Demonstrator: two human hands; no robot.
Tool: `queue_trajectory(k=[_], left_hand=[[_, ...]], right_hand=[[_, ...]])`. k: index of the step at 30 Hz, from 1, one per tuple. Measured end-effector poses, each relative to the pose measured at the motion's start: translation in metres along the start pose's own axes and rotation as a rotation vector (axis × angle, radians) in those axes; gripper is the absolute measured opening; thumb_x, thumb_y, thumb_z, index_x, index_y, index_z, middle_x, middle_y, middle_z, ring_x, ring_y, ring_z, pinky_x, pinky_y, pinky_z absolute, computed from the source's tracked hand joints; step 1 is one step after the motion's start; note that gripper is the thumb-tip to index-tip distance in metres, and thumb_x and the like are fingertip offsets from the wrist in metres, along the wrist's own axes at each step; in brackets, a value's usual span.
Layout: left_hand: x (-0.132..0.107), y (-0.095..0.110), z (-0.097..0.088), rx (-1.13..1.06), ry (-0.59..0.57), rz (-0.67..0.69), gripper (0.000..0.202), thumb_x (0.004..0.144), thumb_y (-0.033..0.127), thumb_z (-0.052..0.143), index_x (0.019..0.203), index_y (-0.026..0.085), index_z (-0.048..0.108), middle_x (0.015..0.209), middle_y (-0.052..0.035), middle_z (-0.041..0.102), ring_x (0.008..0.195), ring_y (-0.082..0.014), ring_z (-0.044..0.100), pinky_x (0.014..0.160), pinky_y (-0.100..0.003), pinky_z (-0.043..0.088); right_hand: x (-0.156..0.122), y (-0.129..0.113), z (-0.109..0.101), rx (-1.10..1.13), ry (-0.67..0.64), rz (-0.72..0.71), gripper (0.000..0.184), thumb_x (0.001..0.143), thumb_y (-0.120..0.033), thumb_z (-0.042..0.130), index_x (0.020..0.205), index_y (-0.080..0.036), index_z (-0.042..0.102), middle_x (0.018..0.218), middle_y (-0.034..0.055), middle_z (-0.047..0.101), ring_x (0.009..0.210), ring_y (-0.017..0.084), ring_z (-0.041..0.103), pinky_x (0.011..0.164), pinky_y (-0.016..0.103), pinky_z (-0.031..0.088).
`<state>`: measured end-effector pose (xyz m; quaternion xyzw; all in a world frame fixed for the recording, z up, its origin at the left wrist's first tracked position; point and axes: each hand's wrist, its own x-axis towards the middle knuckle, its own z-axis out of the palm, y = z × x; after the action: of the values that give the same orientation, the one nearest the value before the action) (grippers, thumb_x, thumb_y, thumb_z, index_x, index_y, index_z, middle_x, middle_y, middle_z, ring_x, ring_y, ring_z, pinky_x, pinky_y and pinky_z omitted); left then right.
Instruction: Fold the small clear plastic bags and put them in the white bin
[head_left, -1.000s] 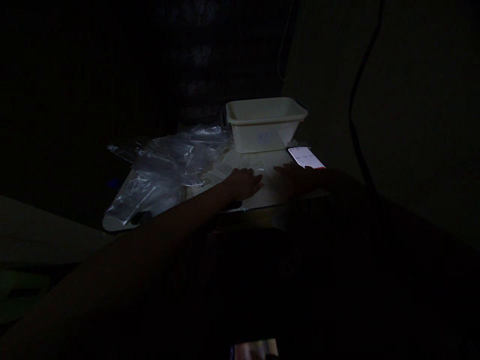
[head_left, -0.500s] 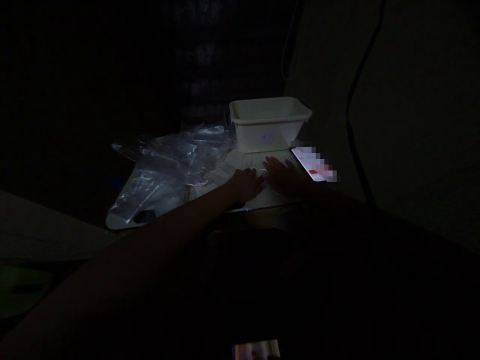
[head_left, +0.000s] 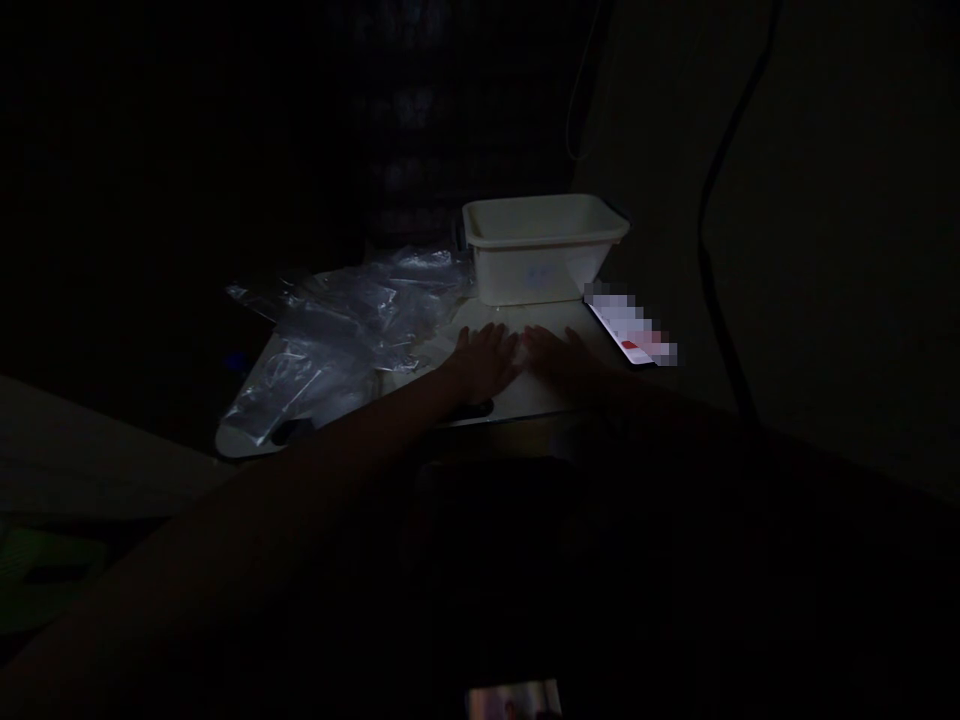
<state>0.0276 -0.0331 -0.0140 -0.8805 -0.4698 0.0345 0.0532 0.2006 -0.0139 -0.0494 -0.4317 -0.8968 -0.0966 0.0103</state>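
Note:
My left hand [head_left: 484,364] lies palm down on the pale tabletop [head_left: 525,392], its fingers stretched forward. Close beside it, my right hand [head_left: 556,352] is also palm down with fingers spread, dim in shadow. Anything thin and clear beneath the palms is too dark to make out. To the left of both hands, crumpled clear plastic bags [head_left: 349,318] lie in a loose heap. Beyond the fingertips stands an off-white plastic tub [head_left: 534,274] with dark handles.
A lit phone [head_left: 626,328], partly pixelated, lies at the table's right side. A dark cable [head_left: 702,230] hangs along the right wall. Another small lit screen [head_left: 514,700] shows at the bottom edge. Something green [head_left: 49,575] sits at the lower left. The room is very dark.
My left hand has gone from bent fingers to stretched, spread ones. My right hand has shifted slightly back toward me. Bags, tub and phone keep their places on the table.

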Motion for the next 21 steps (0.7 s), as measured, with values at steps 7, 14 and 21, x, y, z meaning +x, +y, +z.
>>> queue_trajectory(k=[7, 14, 21], left_hand=[[-0.006, -0.021, -0.017, -0.002, 0.067, -0.158, 0.051, 0.084, 0.038, 0.012, 0.103, 0.012, 0.051, 0.103, -0.0128, 0.055, 0.097, -0.023, 0.049, 0.08, -0.036, 0.036], [-0.01, -0.033, -0.028, -0.082, -0.038, -0.43, 0.043, 0.079, 0.037, 0.026, 0.09, 0.013, 0.06, 0.089, -0.0139, 0.061, 0.082, -0.0233, 0.058, 0.062, -0.029, 0.044], [-0.01, -0.04, -0.017, -0.146, -0.083, -0.491, 0.036, 0.076, 0.034, 0.038, 0.095, 0.009, 0.056, 0.092, -0.0179, 0.06, 0.085, -0.0243, 0.058, 0.062, -0.028, 0.045]], right_hand=[[-0.005, -0.01, -0.003, 0.005, 0.024, 0.143, 0.045, 0.084, -0.034, 0.019, 0.125, -0.017, 0.032, 0.134, 0.0114, 0.027, 0.123, 0.024, 0.021, 0.093, 0.053, 0.019], [-0.009, -0.009, -0.007, -0.022, 0.002, 0.122, 0.038, 0.083, -0.029, 0.025, 0.117, -0.024, 0.043, 0.132, 0.0078, 0.032, 0.123, 0.028, 0.021, 0.089, 0.058, 0.022], [0.021, -0.006, -0.021, 0.003, 0.043, 0.257, 0.042, 0.081, -0.026, 0.026, 0.12, -0.017, 0.039, 0.131, 0.0105, 0.034, 0.122, 0.021, 0.026, 0.092, 0.049, 0.025]])
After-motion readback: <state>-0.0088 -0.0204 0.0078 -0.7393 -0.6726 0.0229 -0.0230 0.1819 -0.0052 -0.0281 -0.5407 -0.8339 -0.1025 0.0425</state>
